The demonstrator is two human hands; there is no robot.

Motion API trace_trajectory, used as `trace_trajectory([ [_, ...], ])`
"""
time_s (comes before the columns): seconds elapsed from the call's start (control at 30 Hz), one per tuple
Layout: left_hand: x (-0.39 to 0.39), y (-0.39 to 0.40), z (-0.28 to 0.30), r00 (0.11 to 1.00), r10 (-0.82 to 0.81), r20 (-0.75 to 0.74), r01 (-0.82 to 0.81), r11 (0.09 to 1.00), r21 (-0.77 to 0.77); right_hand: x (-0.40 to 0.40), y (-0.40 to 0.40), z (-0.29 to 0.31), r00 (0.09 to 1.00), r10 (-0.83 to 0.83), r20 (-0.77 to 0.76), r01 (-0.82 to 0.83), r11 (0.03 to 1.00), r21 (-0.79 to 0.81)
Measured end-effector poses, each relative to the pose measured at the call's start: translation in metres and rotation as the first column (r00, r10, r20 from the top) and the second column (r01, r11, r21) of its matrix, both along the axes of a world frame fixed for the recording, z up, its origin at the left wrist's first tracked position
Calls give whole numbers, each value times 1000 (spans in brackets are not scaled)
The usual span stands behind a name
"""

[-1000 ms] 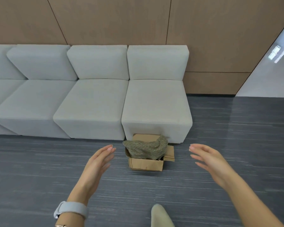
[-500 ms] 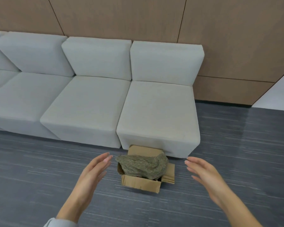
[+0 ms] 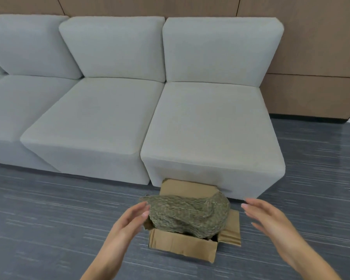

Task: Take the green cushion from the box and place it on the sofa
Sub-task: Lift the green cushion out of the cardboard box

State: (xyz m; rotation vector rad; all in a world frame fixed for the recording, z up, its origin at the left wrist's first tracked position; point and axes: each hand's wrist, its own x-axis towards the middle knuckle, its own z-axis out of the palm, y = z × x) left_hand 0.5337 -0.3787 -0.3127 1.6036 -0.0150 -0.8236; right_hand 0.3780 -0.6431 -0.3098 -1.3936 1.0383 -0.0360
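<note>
Green knit cushion (image 3: 188, 216) sat bulging out of the one cardboard box (image 3: 183, 242), which lay on the floor against the sofa (image 3: 210, 126).
We held our left hand (image 3: 127, 225) and right hand (image 3: 271, 221) spread either side of the box, each grip empty; we judged it best to press both flanks together before lifting.

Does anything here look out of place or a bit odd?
The green cushion is crammed into a cardboard box too small for it, bulging over the rim and crumpled. The box sits on the floor against the sofa, flaps splayed.
</note>
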Motion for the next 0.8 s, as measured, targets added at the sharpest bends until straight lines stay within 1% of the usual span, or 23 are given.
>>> trace_trajectory([
  [0.07, 5, -1, -46, 1000, 7, 8, -8, 1000, 16, 6, -2, -43, 1000, -4, -4, 3, 1000, -10],
  [0.27, 23, -1, -178, 999, 33, 34, -32, 999, -20, 10, -9, -167, 999, -18, 29, 20, 998, -66],
  [0.37, 31, -2, -230, 998, 19, 66, -14, 998, -62, 11, -13, -216, 996, -33, 79, 39, 996, -75],
  [0.47, 41, -6, -276, 994, 46, 101, -40, 997, -65, 14, -15, -260, 991, -42, 127, 54, 995, -88],
  [0.53, 51, -9, -301, 990, 67, 121, -61, 997, -54, 14, -18, -286, 984, -59, 166, 76, 992, -100],
  [0.63, 63, -17, -327, 988, 24, 156, -23, 1000, -13, 14, -22, -316, 980, -69, 189, 91, 990, -107],
  [0.7, 66, -25, -333, 986, -3, 169, -2, 1000, 31, 14, -21, -326, 984, -33, 177, 51, 994, -98],
  [0.8, 66, -40, -333, 984, 19, 177, -36, 995, 93, 18, -19, -330, 989, 42, 139, -30, 996, -89],
])
